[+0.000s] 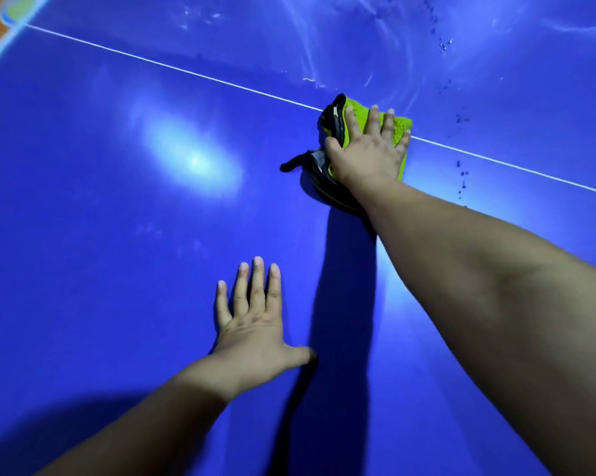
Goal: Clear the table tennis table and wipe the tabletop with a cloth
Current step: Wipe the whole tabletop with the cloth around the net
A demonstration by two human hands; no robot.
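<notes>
1. Left hand [255, 324] lies flat on the blue table [118, 269], fingers straight and spread, holding nothing, well on the near side of the white line [186, 71].
2. The right hand [368, 149] presses down on the green cloth [401, 127], fingers straight and spread, with the fingertips at the line.
3. The cloth, bunched and edged in black, lies on the table across the line, mostly on its near side.
4. Pale smears [306, 46] mark the table beyond the line.
5. Dark specks [461, 173] cross the line just right of the cloth.
</notes>
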